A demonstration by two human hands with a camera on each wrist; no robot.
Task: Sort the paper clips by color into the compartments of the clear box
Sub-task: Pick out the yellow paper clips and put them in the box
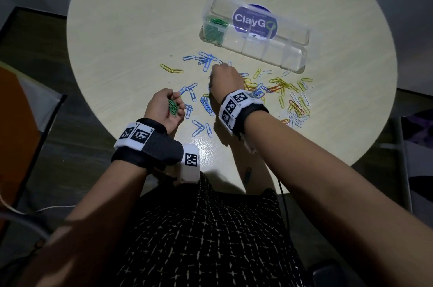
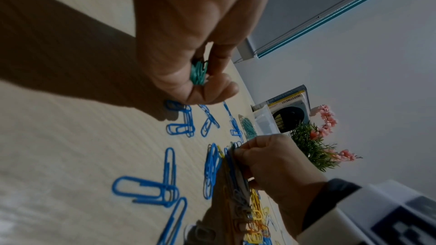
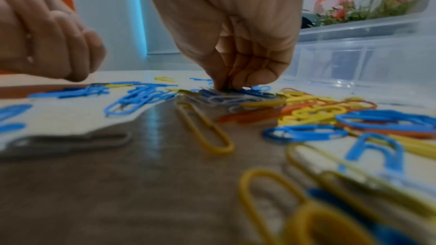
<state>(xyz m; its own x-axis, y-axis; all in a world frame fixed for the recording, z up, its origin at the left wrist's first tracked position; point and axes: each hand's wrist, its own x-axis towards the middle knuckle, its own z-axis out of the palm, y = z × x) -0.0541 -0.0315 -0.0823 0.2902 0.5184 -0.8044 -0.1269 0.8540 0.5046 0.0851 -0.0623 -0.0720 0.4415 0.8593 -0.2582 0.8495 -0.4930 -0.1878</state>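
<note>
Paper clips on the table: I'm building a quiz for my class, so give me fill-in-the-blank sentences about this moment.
1. The left hand holds a bunch of ____ clips.
2. Only the box's ____ compartment holds clips.
3. The right hand reaches its fingertips down into the loose clips on the ____.

Missing words: green; leftmost; table

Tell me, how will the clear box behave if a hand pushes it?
The clear box looks thin-walled and mostly empty, so probably light; it would likely slide on the smooth table. Green clips fill only one end compartment, so it may pivot. Its open lid might wobble.
</note>
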